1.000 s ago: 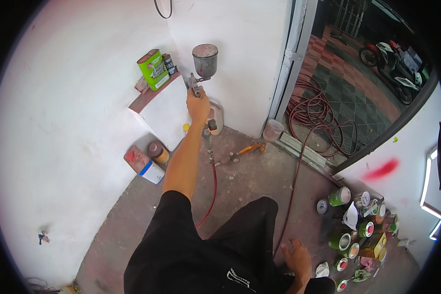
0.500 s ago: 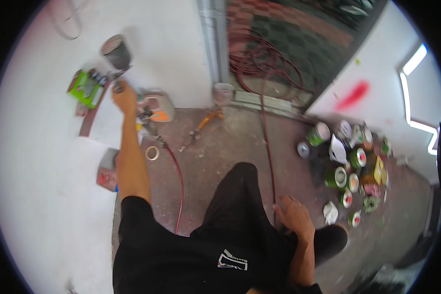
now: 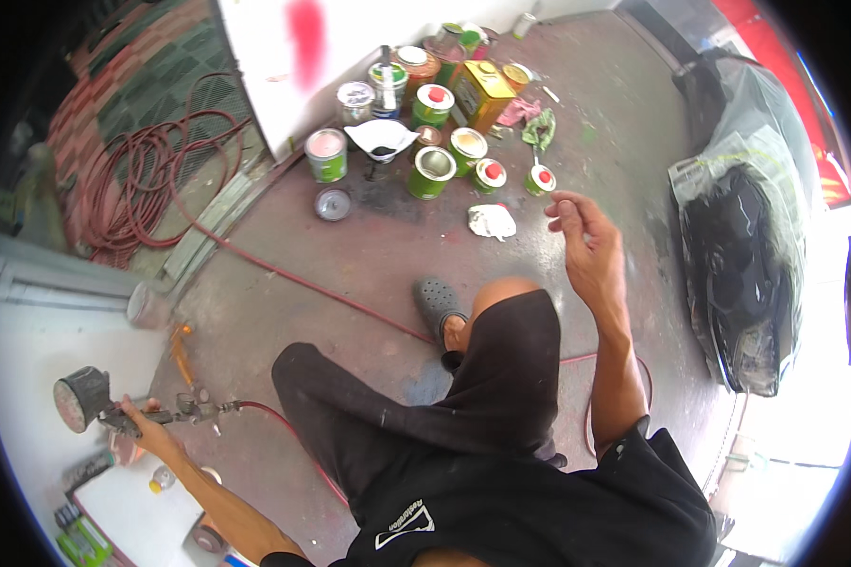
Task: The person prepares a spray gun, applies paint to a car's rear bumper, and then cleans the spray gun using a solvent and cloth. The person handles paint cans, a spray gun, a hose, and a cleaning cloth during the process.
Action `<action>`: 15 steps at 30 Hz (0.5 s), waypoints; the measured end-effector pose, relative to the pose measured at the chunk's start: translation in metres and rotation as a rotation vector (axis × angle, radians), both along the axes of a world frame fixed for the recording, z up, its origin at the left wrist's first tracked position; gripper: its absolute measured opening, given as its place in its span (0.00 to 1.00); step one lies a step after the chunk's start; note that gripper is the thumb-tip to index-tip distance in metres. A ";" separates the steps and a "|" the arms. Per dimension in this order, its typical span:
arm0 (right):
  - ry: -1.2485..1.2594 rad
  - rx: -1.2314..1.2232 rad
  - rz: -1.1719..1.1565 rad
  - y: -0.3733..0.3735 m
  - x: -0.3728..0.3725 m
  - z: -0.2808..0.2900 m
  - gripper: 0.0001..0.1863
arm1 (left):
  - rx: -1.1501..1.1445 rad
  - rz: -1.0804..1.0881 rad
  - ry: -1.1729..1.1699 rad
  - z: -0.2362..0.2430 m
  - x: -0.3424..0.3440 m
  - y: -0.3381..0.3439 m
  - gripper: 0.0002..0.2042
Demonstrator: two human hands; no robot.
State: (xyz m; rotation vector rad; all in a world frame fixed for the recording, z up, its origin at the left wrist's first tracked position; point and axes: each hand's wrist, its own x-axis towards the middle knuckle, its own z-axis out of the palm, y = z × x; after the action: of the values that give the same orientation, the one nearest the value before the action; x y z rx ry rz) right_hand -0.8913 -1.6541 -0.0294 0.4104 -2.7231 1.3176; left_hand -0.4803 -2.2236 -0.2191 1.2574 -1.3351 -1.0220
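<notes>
My left hand (image 3: 147, 427) is closed around the grip of a spray gun (image 3: 199, 408) at the left. Its dark paint cup (image 3: 85, 397) sticks out to the left, and a red air hose (image 3: 269, 412) trails from the fitting. My right hand (image 3: 592, 248) is stretched out over the floor, fingers apart and slightly curled, with nothing visible in it. Closest to its fingertips is a small green can with a red cap (image 3: 540, 180). A crumpled white cloth (image 3: 492, 221) lies on the floor to the left of that hand.
Several paint cans (image 3: 431, 172) and a yellow square tin (image 3: 482, 93) crowd the floor ahead. Another hose (image 3: 293, 276) crosses from a red coil (image 3: 142, 189) by the doorway. An orange spray gun (image 3: 182, 354) stands by the left wall. Plastic-wrapped bulk (image 3: 747, 227) occupies the right.
The view has turned right toward the paint cans. My right hand has lifted from beside my knee and reached forward toward them. The spray gun stays in my left hand.
</notes>
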 end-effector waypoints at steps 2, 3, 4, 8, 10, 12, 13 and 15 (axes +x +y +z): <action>-0.185 0.017 -0.102 0.046 -0.035 -0.065 0.14 | 0.082 -0.139 0.047 -0.029 -0.045 0.016 0.29; -0.301 0.063 -0.119 0.069 -0.045 -0.107 0.16 | 0.182 -0.214 0.043 -0.037 -0.061 0.022 0.29; -0.408 0.183 -0.111 0.087 -0.053 -0.142 0.17 | 0.286 -0.281 0.040 -0.045 -0.080 0.028 0.30; -0.428 0.376 -0.089 0.113 -0.084 -0.296 0.21 | 0.277 -0.488 -0.153 -0.072 -0.150 0.038 0.30; -0.436 0.411 -0.119 0.099 -0.112 -0.339 0.23 | 0.275 -0.596 -0.235 -0.080 -0.182 0.050 0.28; -0.420 0.454 -0.142 0.074 -0.138 -0.375 0.27 | 0.279 -0.632 -0.291 -0.091 -0.199 0.056 0.28; -0.391 0.485 -0.159 0.061 -0.151 -0.388 0.29 | 0.281 -0.641 -0.318 -0.097 -0.206 0.059 0.27; -0.326 0.535 -0.173 0.035 -0.159 -0.419 0.36 | 0.364 -0.641 -0.443 -0.107 -0.220 0.074 0.27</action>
State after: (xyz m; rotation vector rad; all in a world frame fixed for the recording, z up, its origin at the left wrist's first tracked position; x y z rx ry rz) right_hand -1.0501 -1.6186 -0.4487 -0.0190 -3.2779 0.6448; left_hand -0.7000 -2.1496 -0.3256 1.4072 -2.0416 -1.5393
